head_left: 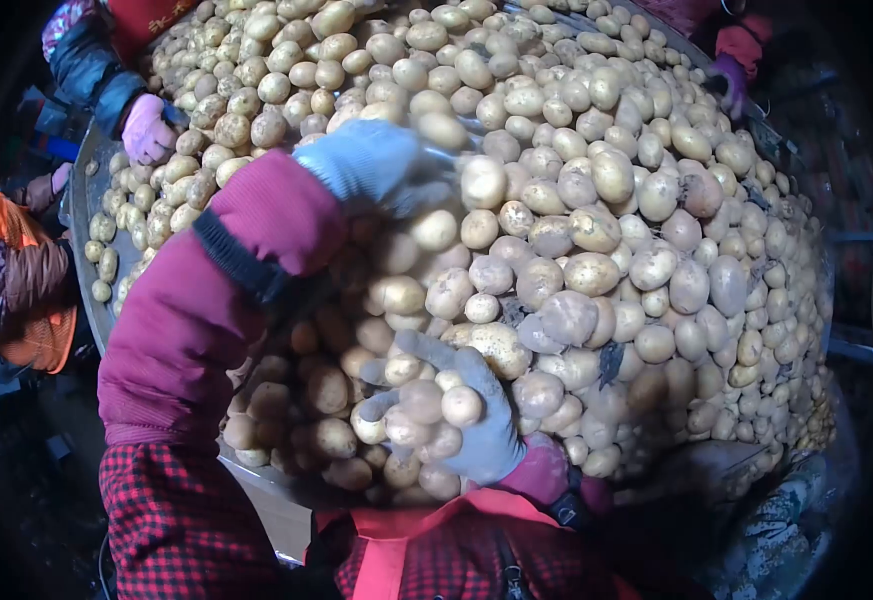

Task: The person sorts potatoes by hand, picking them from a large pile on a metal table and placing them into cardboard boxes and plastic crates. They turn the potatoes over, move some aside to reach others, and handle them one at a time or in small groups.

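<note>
A wide heap of pale, partly soil-dusted potatoes (591, 272) lies in front of me. My left hand (381, 170), in a light blue glove, reaches over the middle of the heap. Its fingers are smeared by motion among potatoes, some of them blurred too. Close to my body, my right hand (486, 420) wears a grey-blue glove and cups several small potatoes (419, 412), fingers curled round them. Below my left forearm, more potatoes (328, 388) sit in shadow beside the cupped hand.
A metal rim (86, 205) bounds the heap on the left. At upper left, a co-worker's pink-gloved hand (149, 130) touches potatoes. Another person in orange (31, 300) is at far left. A purple-gloved hand (728, 85) rests at the upper right edge. Dark scraps (611, 362) lie among the potatoes.
</note>
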Available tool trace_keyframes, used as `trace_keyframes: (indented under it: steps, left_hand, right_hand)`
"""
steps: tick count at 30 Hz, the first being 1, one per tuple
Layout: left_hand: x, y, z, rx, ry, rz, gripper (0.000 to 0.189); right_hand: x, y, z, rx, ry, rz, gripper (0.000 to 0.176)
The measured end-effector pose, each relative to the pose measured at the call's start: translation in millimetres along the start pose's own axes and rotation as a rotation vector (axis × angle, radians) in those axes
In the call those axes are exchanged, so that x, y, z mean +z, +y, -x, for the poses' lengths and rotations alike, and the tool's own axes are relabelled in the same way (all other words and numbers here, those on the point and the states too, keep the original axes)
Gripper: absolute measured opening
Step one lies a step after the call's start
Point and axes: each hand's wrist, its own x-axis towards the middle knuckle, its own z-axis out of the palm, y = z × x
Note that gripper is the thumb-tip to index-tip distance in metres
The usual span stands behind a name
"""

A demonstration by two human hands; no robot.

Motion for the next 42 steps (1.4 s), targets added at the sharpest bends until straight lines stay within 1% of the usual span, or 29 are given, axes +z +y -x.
trace_keyframes:
  steps: [1,3,4,5,7,9,10,12,13,15,16,17,18,19,21,22,24,25,26,28,29,32,34,35,38,39,40,41,42]
  left_hand:
    - [2,0,5,-0.008,0.005,0.009,0.039]
    - [8,6,16,-0.017,0.057,0.029,0.040]
    - [9,11,22,-0.016,0.103,0.041,0.042]
    - [8,16,25,-0.044,0.063,0.025,0.044]
    - [14,14,25,0.002,0.088,0.011,0.045]
    - [13,21,24,0.014,0.096,0.004,0.047]
    - [15,24,19,0.010,0.102,-0.025,0.047]
    - [27,30,10,0.000,0.119,-0.068,0.048]
    - [28,31,9,-0.025,0.117,-0.026,0.046]
    - [31,33,12,-0.002,0.180,0.037,0.046]
    - [36,31,15,0.003,0.216,0.065,0.046]
    - [47,26,17,0.033,0.338,0.104,0.047]
    - [36,34,22,-0.060,0.285,0.128,0.043]
    - [30,40,35,-0.109,0.371,0.231,0.044]
    - [17,66,72,-0.263,0.522,0.405,0.048]
    - [18,60,86,-0.211,0.569,0.450,0.050]
    - [26,66,131,-0.113,0.643,0.390,0.049]
    - [29,78,155,-0.086,0.715,0.312,0.051]
    - [32,87,175,-0.068,0.726,0.301,0.053]
    - [52,102,212,-0.141,0.761,0.331,0.053]
    - [63,111,228,-0.204,0.768,0.434,0.053]
    - [87,145,266,-0.380,0.755,0.775,0.055]
    - [108,164,279,-0.432,0.818,0.923,0.058]
    - [113,171,287,-0.433,0.831,0.988,0.061]
    - [123,193,307,-0.359,0.973,1.158,0.062]
    - [127,198,312,-0.327,1.047,0.967,0.063]
    - [129,203,317,-0.332,1.063,0.960,0.063]
    - [130,208,324,-0.340,1.077,0.954,0.063]
    - [132,213,331,-0.351,1.091,0.948,0.063]
  right_hand:
    - [-2,0,-2,-0.015,-0.052,0.051,0.061]
    - [3,0,-3,-0.047,-0.037,0.092,0.058]
    - [13,-1,0,-0.064,0.033,0.083,0.052]
    - [18,-2,1,-0.077,0.066,0.092,0.049]
    - [21,-1,3,-0.096,0.096,0.125,0.046]
    - [12,3,2,-0.095,0.035,0.165,0.051]
    - [3,6,-1,-0.089,-0.022,0.182,0.059]
    - [-2,8,0,-0.103,-0.057,0.145,0.059]
    - [3,7,-1,-0.123,-0.041,0.093,0.051]
    - [10,8,1,-0.173,-0.045,0.081,0.044]
    - [12,8,3,-0.196,-0.069,0.129,0.045]
    - [13,10,2,-0.269,-0.072,0.245,0.046]
    - [15,11,1,-0.344,-0.068,0.360,0.047]
    - [17,18,-2,-0.472,-0.035,0.537,0.049]
    - [24,11,4,-0.275,-0.015,0.257,0.050]
    - [29,7,7,-0.184,0.013,0.113,0.051]
    - [16,11,2,-0.250,0.020,0.325,0.051]
    - [21,7,6,-0.154,-0.004,0.053,0.049]
    - [4,11,5,-0.214,-0.035,0.187,0.047]
    - [13,10,4,-0.165,-0.219,0.006,0.046]
    - [17,11,5,-0.229,-0.105,0.280,0.046]
    - [32,21,12,-0.204,-0.063,0.343,0.047]
    - [47,33,20,-0.192,-0.029,0.360,0.049]
    - [54,39,27,-0.201,-0.021,0.473,0.049]
    - [62,48,36,-0.082,-0.125,0.389,0.044]
    - [63,52,34,-0.016,-0.181,0.288,0.044]
    - [66,57,33,0.053,-0.231,0.184,0.044]
    - [70,62,37,0.135,-0.177,0.091,0.048]
    - [77,69,42,0.176,-0.188,0.067,0.048]
